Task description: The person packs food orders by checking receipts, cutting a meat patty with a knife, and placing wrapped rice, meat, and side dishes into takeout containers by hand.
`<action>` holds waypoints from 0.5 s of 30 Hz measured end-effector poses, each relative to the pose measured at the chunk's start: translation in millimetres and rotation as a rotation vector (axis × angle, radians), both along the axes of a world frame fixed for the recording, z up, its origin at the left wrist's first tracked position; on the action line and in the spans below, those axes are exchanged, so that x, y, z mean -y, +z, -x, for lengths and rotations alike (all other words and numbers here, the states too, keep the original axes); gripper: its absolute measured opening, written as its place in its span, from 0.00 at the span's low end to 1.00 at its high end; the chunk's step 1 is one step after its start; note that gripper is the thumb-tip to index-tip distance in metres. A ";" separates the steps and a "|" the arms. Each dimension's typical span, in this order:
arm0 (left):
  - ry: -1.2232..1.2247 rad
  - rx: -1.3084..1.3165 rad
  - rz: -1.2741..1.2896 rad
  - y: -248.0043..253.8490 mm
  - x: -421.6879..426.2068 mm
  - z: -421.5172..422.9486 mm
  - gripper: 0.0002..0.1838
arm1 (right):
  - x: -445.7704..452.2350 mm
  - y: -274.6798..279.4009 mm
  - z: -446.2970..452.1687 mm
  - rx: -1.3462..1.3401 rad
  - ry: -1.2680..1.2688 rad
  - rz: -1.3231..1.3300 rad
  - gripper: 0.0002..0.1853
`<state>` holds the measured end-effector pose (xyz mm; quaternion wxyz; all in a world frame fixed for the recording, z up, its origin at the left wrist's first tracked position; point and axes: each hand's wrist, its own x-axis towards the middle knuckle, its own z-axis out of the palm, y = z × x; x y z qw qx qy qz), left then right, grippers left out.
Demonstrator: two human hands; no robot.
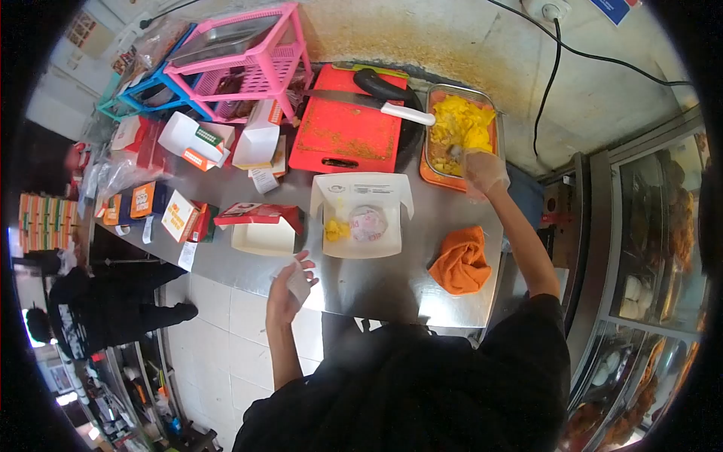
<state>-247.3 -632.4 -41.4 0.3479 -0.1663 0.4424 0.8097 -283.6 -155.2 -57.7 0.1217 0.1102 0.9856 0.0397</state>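
Note:
My right hand, in a clear plastic glove, reaches over the front of a metal tray of yellow food. It is closed on what looks like a metal spoon, mostly hidden by the glove. My left hand hovers at the table's front edge, with a small whitish piece between thumb and partly stretched fingers; I cannot tell if it is paper or plastic. Between the hands stands an open white box, holding a wrapped round bundle and a yellow portion.
An orange cloth lies at the right. Behind the box, a white-handled knife rests across a red cutting board. Several cartons stand left, below a pink rack. A glass display case is at right; another person stands far left.

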 end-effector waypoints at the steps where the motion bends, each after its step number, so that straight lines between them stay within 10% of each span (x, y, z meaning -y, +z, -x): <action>1: 0.036 0.000 0.009 0.1 0.8 1.1 0.23 | 2.2 1.4 -3.6 -0.010 0.016 0.035 0.15; 9: 0.006 -0.027 0.036 16.7 -20.1 9.7 0.23 | -4.6 -47.1 13.1 -0.159 0.286 0.244 0.11; 15: 0.017 -0.020 0.008 8.5 -15.2 11.0 0.22 | -18.3 -37.6 -4.4 -0.158 -0.498 1.436 0.10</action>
